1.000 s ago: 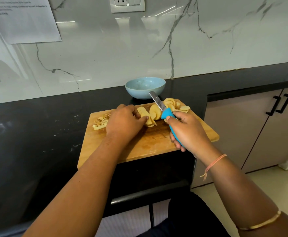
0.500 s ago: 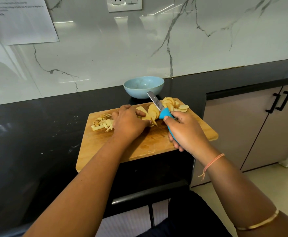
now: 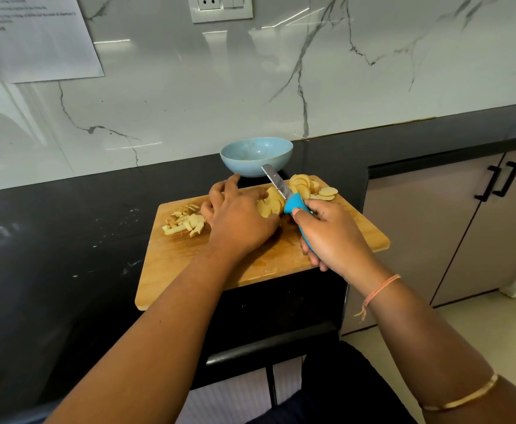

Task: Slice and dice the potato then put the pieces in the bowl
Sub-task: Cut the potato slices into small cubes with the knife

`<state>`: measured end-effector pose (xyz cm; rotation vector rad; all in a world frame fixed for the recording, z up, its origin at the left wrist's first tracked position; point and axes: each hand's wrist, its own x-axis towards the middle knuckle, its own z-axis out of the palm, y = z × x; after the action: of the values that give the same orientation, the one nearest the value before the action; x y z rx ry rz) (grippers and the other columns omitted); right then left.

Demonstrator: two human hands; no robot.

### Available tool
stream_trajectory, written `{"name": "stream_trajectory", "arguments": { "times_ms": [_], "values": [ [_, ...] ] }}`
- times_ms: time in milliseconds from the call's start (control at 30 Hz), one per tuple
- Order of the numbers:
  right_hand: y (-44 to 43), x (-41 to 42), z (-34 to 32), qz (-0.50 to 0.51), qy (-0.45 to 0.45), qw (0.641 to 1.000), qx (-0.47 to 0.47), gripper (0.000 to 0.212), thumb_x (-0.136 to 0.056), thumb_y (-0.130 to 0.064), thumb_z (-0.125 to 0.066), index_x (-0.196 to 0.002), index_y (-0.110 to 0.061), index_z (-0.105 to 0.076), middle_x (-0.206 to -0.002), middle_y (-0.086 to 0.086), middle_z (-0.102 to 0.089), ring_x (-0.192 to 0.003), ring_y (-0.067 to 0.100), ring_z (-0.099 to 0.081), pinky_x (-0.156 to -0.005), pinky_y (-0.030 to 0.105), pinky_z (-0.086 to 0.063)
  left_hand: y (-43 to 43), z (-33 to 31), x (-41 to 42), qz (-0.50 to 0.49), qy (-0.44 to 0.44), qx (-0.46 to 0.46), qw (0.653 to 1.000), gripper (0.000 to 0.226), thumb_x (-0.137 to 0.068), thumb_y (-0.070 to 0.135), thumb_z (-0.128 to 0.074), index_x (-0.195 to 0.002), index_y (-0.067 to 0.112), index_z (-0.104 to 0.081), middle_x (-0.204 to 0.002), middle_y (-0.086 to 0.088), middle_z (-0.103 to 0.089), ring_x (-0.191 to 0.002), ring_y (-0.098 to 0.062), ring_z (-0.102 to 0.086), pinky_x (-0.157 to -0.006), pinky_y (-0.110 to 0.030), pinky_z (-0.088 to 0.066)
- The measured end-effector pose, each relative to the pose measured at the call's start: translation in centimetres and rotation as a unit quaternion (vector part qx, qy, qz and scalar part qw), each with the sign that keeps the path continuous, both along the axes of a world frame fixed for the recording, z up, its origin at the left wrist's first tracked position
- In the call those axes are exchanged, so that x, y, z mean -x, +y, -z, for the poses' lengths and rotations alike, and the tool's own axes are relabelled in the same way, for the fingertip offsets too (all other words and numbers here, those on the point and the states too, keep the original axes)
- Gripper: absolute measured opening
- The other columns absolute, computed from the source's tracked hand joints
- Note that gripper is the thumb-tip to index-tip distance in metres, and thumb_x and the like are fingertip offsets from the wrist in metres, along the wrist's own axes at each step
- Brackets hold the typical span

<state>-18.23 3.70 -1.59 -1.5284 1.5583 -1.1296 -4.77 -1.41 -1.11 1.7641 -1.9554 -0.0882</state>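
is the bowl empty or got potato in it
Empty: the bowl shows only bare blue inside; the potato pieces all lie on the cutting board.

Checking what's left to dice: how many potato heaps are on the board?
3: cut sticks at left; middle slices beside the left hand; fanned slices far right. The hand may hide more.

Bare forearms, with a thread bracelet [image 3: 382, 289] and a gold bangle [image 3: 465, 399] on the right one
Just behind the right hand [image 3: 333, 240], the thin pinkish-orange thread bracelet circles the wrist, its frayed tail hanging toward 7 o'clock. Further up that forearm, toward 5 o'clock of the view, sits the slim gold bangle. The left hand [image 3: 238, 221] and forearm are bare. Dark clothing [image 3: 336, 393] shows at 6 o'clock
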Motion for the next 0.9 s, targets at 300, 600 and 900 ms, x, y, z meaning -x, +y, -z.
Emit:
{"name": "stream_trajectory", "arguments": {
  "times_ms": [300, 600, 900],
  "values": [
    [-0.2, 0.0, 0.2, 0.005, -0.015, 1.0, -0.005, 0.035, -0.099, -0.031, -0.043, -0.133, -0.026, -0.048, -0.058, 0.002, -0.054, -0.033, 0.005, -0.043, -0.033, 0.019, -0.037, -1.0, 0.5, 0.5, -0.001, 0.016, 0.037, 0.999, 0.023, -0.085, 0.046, -0.062, -0.103, 0.033, -0.07, -0.153, 0.006, -0.029, -0.14, -0.021, -0.011, -0.105, -0.044, -0.016],
    [0.4, 0.0, -0.2, -0.003, -0.015, 1.0, -0.007, 0.026, -0.099, -0.03, -0.043, -0.124, -0.028, -0.051, -0.059, 0.003, -0.053, -0.035, 0.007, -0.043, -0.034, 0.02, -0.037, -0.9, -1.1, -2.9, -0.04, 0.19, 0.032, 0.98, 0.027, -0.087, 0.042, -0.062, -0.072, 0.022, -0.071, -0.121, 0.02, -0.051, -0.133, -0.015, -0.024, -0.092, -0.03, -0.017],
    [1.9, -0.9, -1.2, -0.06, 0.124, 0.99, 0.009, 0.037, -0.099, -0.033, -0.043, -0.136, -0.029, -0.046, -0.069, -0.006, -0.054, -0.041, 0.004, -0.047, -0.036, 0.017, -0.036, -1.5, -1.2, -7.4, -0.072, -0.048, -0.155, 0.984, 0.045, -0.086, 0.06, -0.049, -0.079, 0.02, -0.069, -0.095, 0.005, -0.058, -0.123, -0.024, -0.037, -0.104, -0.043, -0.024]
  ]
}}
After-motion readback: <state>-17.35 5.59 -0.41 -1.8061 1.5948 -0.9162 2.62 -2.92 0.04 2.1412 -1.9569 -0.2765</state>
